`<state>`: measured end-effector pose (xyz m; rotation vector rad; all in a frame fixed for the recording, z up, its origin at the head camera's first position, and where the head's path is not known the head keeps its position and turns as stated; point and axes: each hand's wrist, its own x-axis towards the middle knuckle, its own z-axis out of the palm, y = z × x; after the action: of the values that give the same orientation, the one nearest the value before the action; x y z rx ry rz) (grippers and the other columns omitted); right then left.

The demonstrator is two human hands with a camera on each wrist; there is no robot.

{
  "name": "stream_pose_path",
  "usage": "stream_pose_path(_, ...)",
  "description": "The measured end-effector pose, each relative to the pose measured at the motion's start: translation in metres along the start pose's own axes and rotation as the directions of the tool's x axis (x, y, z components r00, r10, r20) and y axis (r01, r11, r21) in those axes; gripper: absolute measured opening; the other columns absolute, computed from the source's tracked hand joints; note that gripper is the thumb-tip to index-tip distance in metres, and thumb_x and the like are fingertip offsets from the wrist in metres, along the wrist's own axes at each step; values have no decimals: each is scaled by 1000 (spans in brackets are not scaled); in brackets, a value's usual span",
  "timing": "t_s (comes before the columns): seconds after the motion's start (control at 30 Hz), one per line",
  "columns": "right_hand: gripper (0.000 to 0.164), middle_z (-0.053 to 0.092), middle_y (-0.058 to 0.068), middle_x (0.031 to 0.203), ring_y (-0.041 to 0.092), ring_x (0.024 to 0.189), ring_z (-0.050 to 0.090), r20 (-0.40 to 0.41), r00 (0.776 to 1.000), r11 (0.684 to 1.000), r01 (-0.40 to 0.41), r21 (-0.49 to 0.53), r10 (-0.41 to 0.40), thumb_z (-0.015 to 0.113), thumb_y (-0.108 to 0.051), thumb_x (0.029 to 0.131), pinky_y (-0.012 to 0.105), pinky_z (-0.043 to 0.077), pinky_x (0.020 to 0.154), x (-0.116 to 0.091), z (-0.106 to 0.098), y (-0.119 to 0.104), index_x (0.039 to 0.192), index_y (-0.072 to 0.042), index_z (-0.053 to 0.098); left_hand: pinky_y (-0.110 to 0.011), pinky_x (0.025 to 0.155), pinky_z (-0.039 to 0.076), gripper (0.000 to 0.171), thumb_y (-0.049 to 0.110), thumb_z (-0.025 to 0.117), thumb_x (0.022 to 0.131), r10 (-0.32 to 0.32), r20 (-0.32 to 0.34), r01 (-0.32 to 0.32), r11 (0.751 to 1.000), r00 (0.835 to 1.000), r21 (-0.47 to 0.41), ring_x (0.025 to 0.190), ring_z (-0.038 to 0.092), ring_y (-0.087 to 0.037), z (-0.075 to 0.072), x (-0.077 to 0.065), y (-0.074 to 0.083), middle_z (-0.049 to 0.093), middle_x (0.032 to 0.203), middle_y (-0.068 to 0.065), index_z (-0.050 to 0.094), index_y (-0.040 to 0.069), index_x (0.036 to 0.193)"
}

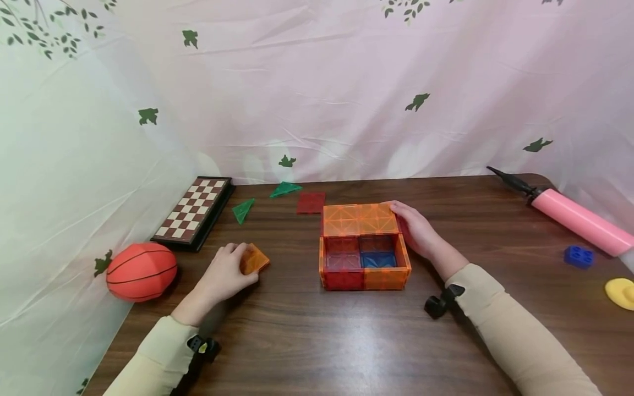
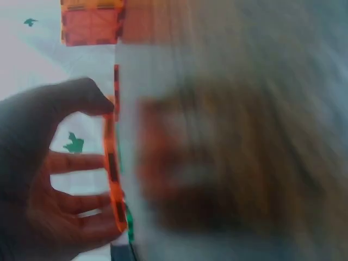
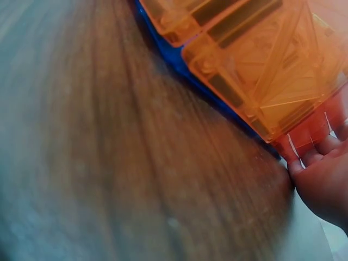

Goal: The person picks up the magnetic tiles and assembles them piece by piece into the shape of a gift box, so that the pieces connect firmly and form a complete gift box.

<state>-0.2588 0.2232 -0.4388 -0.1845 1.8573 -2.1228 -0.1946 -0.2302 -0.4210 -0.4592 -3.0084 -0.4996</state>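
Note:
My left hand (image 1: pixel 224 276) pinches an orange square magnetic tile (image 1: pixel 258 259) between thumb and fingers, left of the table's middle. Seen from the left wrist, that tile (image 2: pixel 112 168) is edge-on, standing off the palm. A box built of see-through magnetic tiles (image 1: pixel 383 279) sits at the centre, red and orange on its front. Orange tiles cover its back half; through the uncovered front half, red and blue tiles show inside. My right hand (image 1: pixel 418 232) holds the box's back right corner. In the right wrist view its fingers (image 3: pixel 312 157) reach behind a red tile, partly hidden.
Two green triangle tiles (image 1: pixel 243 210) and a red square tile (image 1: pixel 311 203) lie behind the left hand. A checkered board (image 1: pixel 192 212) and a red ball (image 1: pixel 141 273) stand at left. Rightward lie a pink pump (image 1: pixel 579 220), a blue brick (image 1: pixel 578 257) and a yellow piece (image 1: pixel 621 293).

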Motion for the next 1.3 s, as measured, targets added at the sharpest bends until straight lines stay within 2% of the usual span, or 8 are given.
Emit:
stream_pose_path(0.13,46,58,3,128,15,115,60,-6,1000,1000,-11,-7,11,38,-39,111,27,51,96,0,0,0,143,-6,45,-50,89,48,56,26,80,81,112,-53,-117,988,992,-106,109,53,-34,-2,9,18,59,125,-17,63,7,130)
stream_pose_path(0.23,47,57,4,128,15,116,60,-9,1000,1000,-17,-10,17,39,-40,111,27,51,96,0,0,0,143,-6,44,-47,92,49,55,27,80,81,231,-105,-246,954,967,-172,114,51,-29,-6,15,40,58,131,-10,63,12,132)
stream_pose_path(0.47,47,57,4,130,15,117,59,-10,1000,1000,-14,-9,14,39,-39,111,27,51,97,1,-1,0,144,-6,43,-43,96,49,55,28,78,83,511,-149,-532,808,847,-252,121,48,-21,-9,31,94,55,136,-4,64,13,134)
stream_pose_path(0.57,47,57,4,129,15,116,60,-10,1000,1000,-12,-3,12,39,-39,111,27,51,96,2,-2,1,143,-6,43,-39,99,47,55,27,77,83,585,-124,-595,758,801,-267,123,47,-20,-6,38,111,55,136,-5,64,12,135)
stream_pose_path(0.7,48,57,5,129,15,116,60,-2,1000,1000,-13,1,13,39,-39,111,28,51,97,2,-1,1,144,-5,43,-34,96,47,54,26,78,83,641,-96,-640,719,761,-270,120,47,-19,1,47,126,56,135,-5,64,11,133)
stream_pose_path(0.8,48,57,5,130,15,116,60,-9,1000,1000,-19,-2,19,39,-39,111,27,51,97,1,-2,1,145,-5,42,-33,95,47,53,25,77,83,659,-89,-655,706,747,-270,117,48,-18,5,52,132,56,133,-4,65,11,132)
stream_pose_path(0.97,48,56,5,130,15,117,59,-14,1000,1000,-20,-4,20,39,-39,111,26,51,97,1,-1,1,145,-6,42,-32,96,46,53,26,76,82,667,-67,-658,705,742,-265,118,47,-18,10,58,136,56,132,-4,65,11,132)
stream_pose_path(1.3,48,56,5,131,15,118,59,-4,1000,1000,-14,-1,14,39,-40,111,27,50,97,1,0,1,145,-6,42,-33,101,45,52,26,76,84,670,-23,-652,714,742,-254,121,44,-19,16,64,134,53,135,-5,65,11,133)
